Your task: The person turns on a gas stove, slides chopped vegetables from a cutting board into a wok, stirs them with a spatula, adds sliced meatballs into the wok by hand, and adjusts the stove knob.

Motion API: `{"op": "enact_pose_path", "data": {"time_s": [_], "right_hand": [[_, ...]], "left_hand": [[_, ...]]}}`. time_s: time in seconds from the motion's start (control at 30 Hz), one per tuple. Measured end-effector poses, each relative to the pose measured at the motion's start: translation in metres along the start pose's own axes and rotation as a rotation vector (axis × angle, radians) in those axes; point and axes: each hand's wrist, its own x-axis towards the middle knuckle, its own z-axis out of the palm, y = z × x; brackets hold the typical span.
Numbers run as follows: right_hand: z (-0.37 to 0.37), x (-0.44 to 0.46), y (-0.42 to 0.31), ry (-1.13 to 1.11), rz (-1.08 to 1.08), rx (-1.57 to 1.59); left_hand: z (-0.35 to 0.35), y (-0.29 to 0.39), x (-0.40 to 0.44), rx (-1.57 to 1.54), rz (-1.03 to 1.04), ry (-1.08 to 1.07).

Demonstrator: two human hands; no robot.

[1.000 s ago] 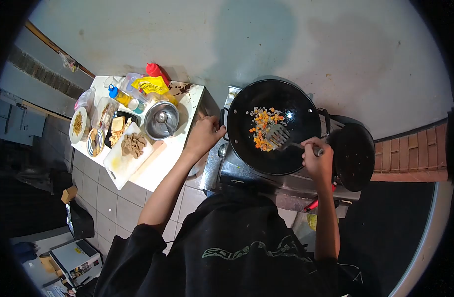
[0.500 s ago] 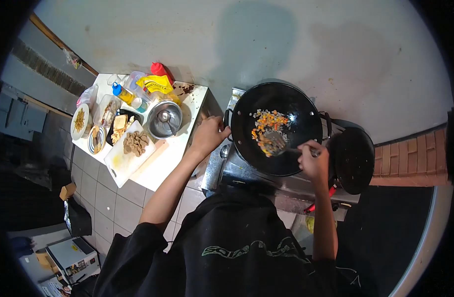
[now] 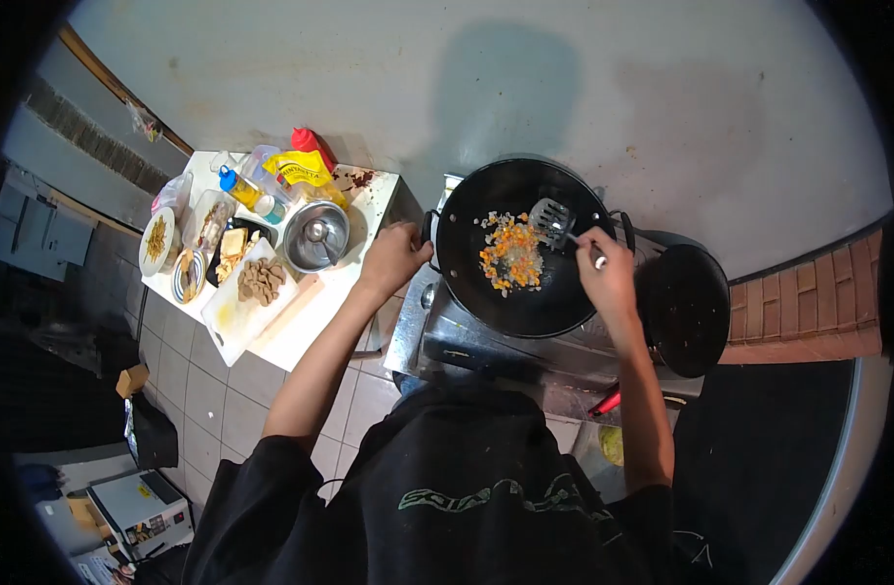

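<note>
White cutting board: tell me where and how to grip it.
Grip the white cutting board by its slotted end, coming from the floor side: that end juts past the edge of the table, likely leaving room for fingers beneath. Keep it level, since brown slices lie loose towards the other end.

Open to pass over near side of wok [image 3: 567,304], between right hand [image 3: 607,278] and left hand [image 3: 395,255]. Blocked just ahead of right grip by spatula [image 3: 552,224], outward by black pan [image 3: 686,312], farther ahead by wall [image 3: 505,88]. Crowded outward of left hand by bowl [image 3: 299,255] and board [image 3: 233,317].
</note>
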Motion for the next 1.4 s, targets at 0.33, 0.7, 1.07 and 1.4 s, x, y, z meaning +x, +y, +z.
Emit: {"op": "enact_pose_path", "data": {"time_s": [0.33,0.7,1.07,1.4], "right_hand": [[-0.008,0.032,0.003,-0.23,-0.338,0.073],[-0.017,0.064,-0.005,-0.648,-0.662,0.085],[-0.027,0.061,0.0,-0.552,-0.555,0.038],[-0.024,0.079,0.002,-0.257,-0.334,-0.252]], "left_hand": [[0.003,0.01,-0.003,0.099,-0.015,0.114],[0.012,0.01,-0.009,0.16,-0.098,0.163],[0.012,0.014,-0.007,0.176,-0.123,0.189],[0.014,0.013,-0.006,0.186,-0.104,0.216]]}}
